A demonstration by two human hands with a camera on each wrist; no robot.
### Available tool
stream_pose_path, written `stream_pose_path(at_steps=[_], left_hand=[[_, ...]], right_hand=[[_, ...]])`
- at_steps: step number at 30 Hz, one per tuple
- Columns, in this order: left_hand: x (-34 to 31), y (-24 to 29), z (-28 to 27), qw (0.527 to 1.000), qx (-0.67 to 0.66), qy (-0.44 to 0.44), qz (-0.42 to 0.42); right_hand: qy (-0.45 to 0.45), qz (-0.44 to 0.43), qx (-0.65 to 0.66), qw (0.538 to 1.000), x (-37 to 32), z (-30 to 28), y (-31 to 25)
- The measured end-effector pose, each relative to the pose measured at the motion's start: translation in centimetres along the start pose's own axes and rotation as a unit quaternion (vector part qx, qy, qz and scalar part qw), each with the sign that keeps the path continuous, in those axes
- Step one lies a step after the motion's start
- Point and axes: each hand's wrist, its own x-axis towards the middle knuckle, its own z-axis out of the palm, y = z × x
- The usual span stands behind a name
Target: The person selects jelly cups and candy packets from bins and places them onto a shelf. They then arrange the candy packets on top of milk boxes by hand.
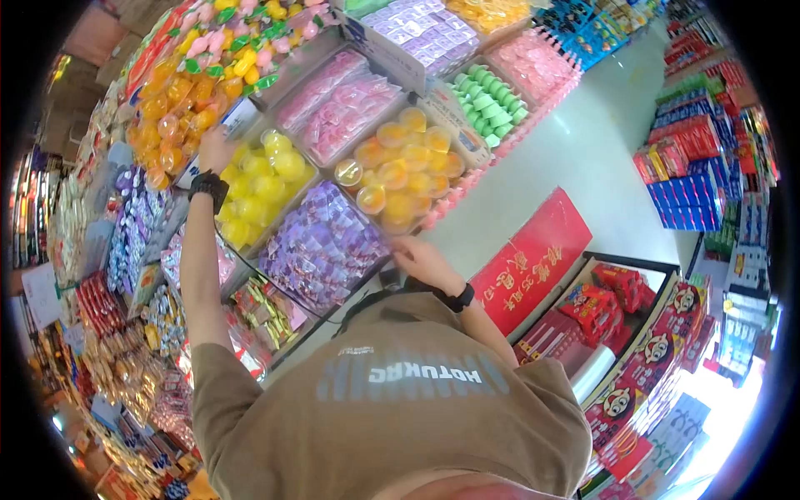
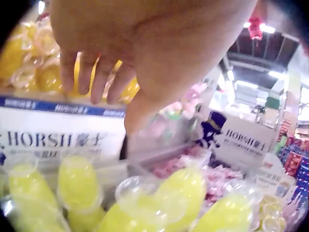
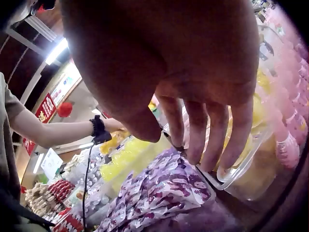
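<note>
My left hand [image 1: 217,150] reaches out to the bins at the far left, beside the yellow jelly cups [image 1: 258,187] and the orange jelly cups [image 1: 171,108]. In the left wrist view its fingers [image 2: 99,79] hang loosely at the top of a white HORSH sign [image 2: 58,130], with nothing seen held. Close to my body, the right hand [image 1: 425,262] is at the corner between the purple packets [image 1: 321,242] and a bin of yellow-orange jelly cups [image 1: 408,167]. Its fingers [image 3: 193,130] stretch down along the rim of that clear bin [image 3: 241,176].
Pink packets [image 1: 342,108] and green-wrapped sweets [image 1: 487,104] fill bins farther off. A red box [image 1: 533,258] with gold writing stands to the right. A thin black cable [image 3: 87,183] runs down from the left wrist. Stocked shelves [image 1: 683,167] line the far right.
</note>
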Motion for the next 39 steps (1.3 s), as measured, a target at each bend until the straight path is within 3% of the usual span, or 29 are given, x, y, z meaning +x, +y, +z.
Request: stream_pose_path(at_steps=[4,6,9,10,13,15,17,19,24,28,31,36,39], left_hand=[[-4.5,4.5,-7.3,0.955,-0.096,0.229,0.162],[-9.7,9.0,-12.3,0.944,-0.126,0.236,0.194],[-17.3,13.4,-17.1,0.947,-0.164,0.179,0.211],[-19.5,13.9,-17.9,0.944,-0.168,0.162,0.232],[-25.8,14.5,-18.9,0.955,-0.200,0.099,0.194],[-30.3,16.0,-19.6,0.952,-0.221,0.109,0.181],[-33.5,17.2,-19.4,0.913,-0.329,0.051,0.235],[-35.5,19.4,-18.4,0.855,-0.436,-0.067,0.274],[-37.8,23.5,-10.4,0.856,-0.323,-0.166,0.369],[-38.8,23.5,-5.9,0.881,-0.254,-0.177,0.358],[-39.1,22.8,-7.0,0.870,-0.252,-0.202,0.371],[-38.2,23.7,-7.5,0.847,-0.336,-0.140,0.386],[-37.4,24.8,-4.6,0.862,-0.316,-0.117,0.377]], right_hand=[[0.018,-0.022,-0.044,0.999,-1.2,1.6,1.9],[0.012,-0.013,-0.079,0.997,-2.4,2.3,4.0],[-0.003,0.006,-0.104,0.995,-2.8,3.5,5.9],[-0.006,0.001,-0.108,0.994,-2.9,3.9,6.3],[-0.008,-0.014,-0.107,0.994,-3.7,4.7,6.3],[-0.005,-0.042,-0.118,0.992,-4.1,5.7,6.6],[0.001,-0.021,-0.104,0.994,-4.8,6.5,6.0],[-0.017,-0.004,-0.112,0.994,-5.4,6.6,5.2],[-0.094,0.003,-0.182,0.979,-7.0,7.7,5.1],[-0.093,-0.019,-0.200,0.975,-8.0,8.3,5.3],[-0.080,-0.008,-0.182,0.980,-9.8,8.3,5.4],[-0.049,0.007,-0.165,0.985,-11.0,8.1,10.0],[-0.056,0.045,-0.188,0.979,-11.7,6.9,7.5]])
